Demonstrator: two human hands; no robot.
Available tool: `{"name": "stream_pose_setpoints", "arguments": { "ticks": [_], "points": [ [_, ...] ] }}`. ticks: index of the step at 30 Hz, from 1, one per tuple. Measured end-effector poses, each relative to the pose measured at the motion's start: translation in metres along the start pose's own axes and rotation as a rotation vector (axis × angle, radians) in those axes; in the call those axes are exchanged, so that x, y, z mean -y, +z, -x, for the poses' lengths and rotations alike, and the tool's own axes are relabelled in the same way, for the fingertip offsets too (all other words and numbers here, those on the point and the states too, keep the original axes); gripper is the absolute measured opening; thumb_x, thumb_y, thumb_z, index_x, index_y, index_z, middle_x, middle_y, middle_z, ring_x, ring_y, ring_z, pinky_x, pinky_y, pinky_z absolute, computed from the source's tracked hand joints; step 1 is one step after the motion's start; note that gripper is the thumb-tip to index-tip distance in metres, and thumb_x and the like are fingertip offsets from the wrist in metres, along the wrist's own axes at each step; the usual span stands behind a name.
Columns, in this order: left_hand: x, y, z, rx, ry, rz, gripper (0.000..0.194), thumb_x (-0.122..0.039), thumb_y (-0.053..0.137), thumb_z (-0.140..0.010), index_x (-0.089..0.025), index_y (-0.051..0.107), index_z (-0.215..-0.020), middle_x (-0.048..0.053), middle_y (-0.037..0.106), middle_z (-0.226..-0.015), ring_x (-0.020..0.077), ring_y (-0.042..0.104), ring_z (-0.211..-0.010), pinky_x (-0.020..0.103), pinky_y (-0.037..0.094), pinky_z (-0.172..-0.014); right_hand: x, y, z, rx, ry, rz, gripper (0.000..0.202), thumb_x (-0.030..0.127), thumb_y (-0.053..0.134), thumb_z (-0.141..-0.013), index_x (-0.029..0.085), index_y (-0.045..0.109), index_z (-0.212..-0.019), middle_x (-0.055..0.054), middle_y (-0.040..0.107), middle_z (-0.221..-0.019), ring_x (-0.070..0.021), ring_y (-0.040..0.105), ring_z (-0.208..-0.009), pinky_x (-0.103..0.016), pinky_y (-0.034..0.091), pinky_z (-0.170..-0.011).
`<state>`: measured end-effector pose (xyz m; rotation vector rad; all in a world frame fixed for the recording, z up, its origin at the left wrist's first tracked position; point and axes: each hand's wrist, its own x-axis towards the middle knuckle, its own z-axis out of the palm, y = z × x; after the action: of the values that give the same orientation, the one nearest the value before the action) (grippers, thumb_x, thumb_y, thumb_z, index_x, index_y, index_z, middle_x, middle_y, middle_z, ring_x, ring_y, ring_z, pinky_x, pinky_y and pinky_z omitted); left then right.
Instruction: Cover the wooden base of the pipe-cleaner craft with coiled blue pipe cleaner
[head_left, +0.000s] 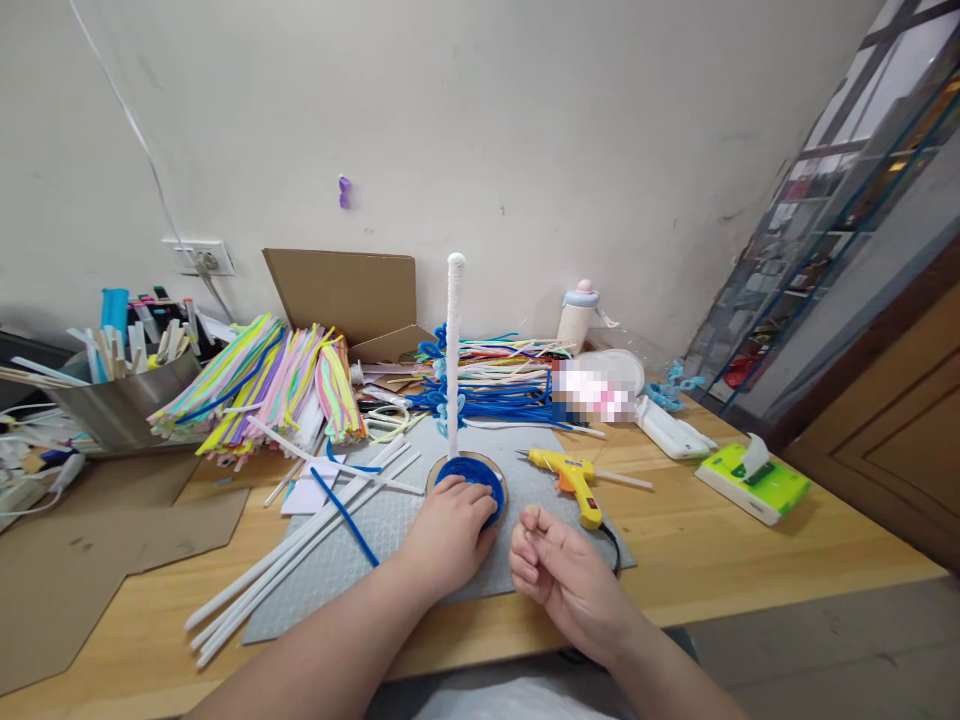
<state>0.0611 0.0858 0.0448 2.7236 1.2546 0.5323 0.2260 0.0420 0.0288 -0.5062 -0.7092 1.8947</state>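
A round cardboard base [504, 517] carries a coil of blue pipe cleaner [471, 468], and a white fuzzy-wrapped stick [454, 350] stands upright at its back left. My left hand [450, 530] lies over the near side of the coil, fingers bent onto it and thumb at the near right edge. Just right of the base, my right hand [566, 575] is raised with thumb and fingers pinched together; whatever is between the fingertips is too small to make out. Nearest to that hand is a yellow hot glue gun [574, 485] with a glue stick in its back.
White sticks [300, 560] and a loose blue pipe cleaner [345, 518] lie left on the grey mat [405, 530]. Behind are pipe-cleaner bundles [277, 390], blue pipe cleaners [502, 402] and a bottle [577, 318]. A tissue pack [754, 485] sits right, a metal holder [135, 405] left.
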Motion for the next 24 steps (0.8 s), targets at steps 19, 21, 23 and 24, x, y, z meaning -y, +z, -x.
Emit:
{"name": "stream_pose_setpoints", "arguments": {
  "ticks": [19, 21, 23, 24],
  "points": [
    [0.0, -0.001, 0.001, 0.003, 0.003, 0.021, 0.015, -0.021, 0.057, -0.081, -0.02, 0.062, -0.095, 0.005, 0.066, -0.102, 0.0223, 0.059, -0.099, 0.04, 0.036, -0.098, 0.013, -0.001, 0.01, 0.164, 0.116, -0.25, 0.018, 0.025, 0.055, -0.083, 0.02, 0.048, -0.067, 0.004, 0.048, -0.05, -0.0059, 0.029, -0.039, -0.017, 0.026, -0.038],
    [0.0, -0.001, 0.001, 0.004, 0.0, 0.022, 0.016, -0.021, 0.058, -0.08, -0.02, 0.062, -0.096, 0.005, 0.066, -0.103, 0.0225, 0.059, -0.1, 0.041, 0.036, -0.098, 0.026, -0.003, 0.016, 0.136, 0.103, -0.32, 0.019, 0.027, 0.058, -0.082, 0.021, 0.045, -0.069, 0.006, 0.045, -0.047, -0.0057, 0.028, -0.039, -0.016, 0.025, -0.036],
    [0.001, 0.0, 0.001, 0.006, -0.004, 0.022, 0.017, -0.021, 0.059, -0.08, -0.02, 0.062, -0.096, 0.005, 0.066, -0.104, 0.0224, 0.059, -0.1, 0.042, 0.035, -0.098, 0.042, -0.005, 0.022, 0.136, 0.016, -0.42, 0.014, 0.024, 0.057, -0.085, 0.022, 0.046, -0.075, 0.009, 0.045, -0.047, -0.0038, 0.028, -0.038, -0.013, 0.023, -0.035],
    [0.001, 0.0, 0.001, 0.007, -0.006, 0.022, 0.017, -0.021, 0.059, -0.08, -0.021, 0.062, -0.096, 0.005, 0.066, -0.105, 0.0224, 0.059, -0.1, 0.042, 0.035, -0.098, 0.052, -0.006, 0.026, 0.197, -0.056, -0.472, 0.009, 0.022, 0.053, -0.087, 0.022, 0.047, -0.079, 0.01, 0.046, -0.048, -0.0023, 0.027, -0.036, -0.011, 0.021, -0.034]
  ]
}}
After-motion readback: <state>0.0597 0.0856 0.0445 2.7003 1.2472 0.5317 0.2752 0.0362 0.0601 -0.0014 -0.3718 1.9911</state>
